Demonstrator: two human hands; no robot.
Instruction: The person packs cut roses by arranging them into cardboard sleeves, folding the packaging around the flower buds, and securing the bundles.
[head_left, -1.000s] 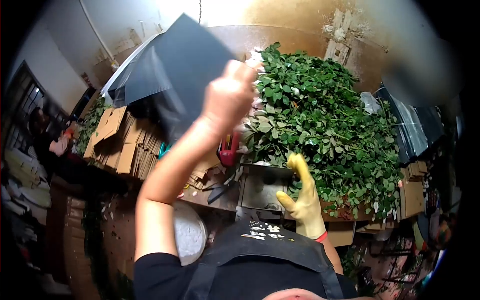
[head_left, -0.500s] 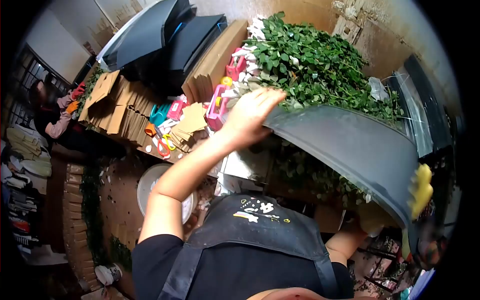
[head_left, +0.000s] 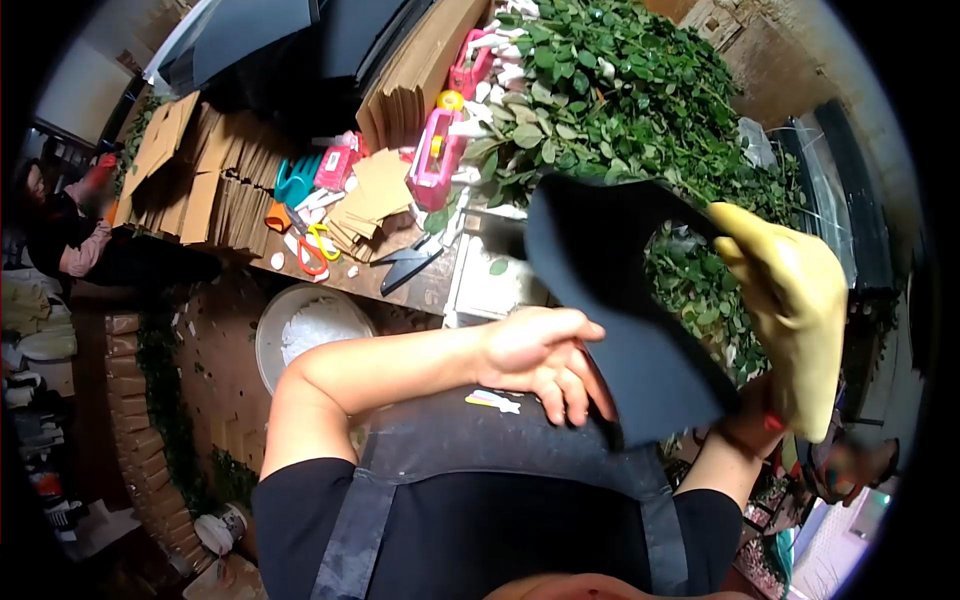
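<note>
A dark, flexible sheet [head_left: 650, 365] hangs curved in front of the person's apron [head_left: 430, 430], raised on the near side of the tabletop [head_left: 430, 292]. The yellow-gloved right hand [head_left: 728, 240] has its fingers closed on the sheet's far right edge; the bare left hand [head_left: 592, 370] is at its left edge, thumb out and fingers curled, though I can't tell whether it grips. Beyond the sheet, leafy stems [head_left: 620, 90] are heaped far and to the right. Left of them are pink tape dispensers [head_left: 432, 165], cardboard pieces [head_left: 378, 190] and black shears [head_left: 410, 265]. A round tub [head_left: 318, 325] sits below the tabletop's near edge, and another person [head_left: 75, 225] is over at the far left.
</note>
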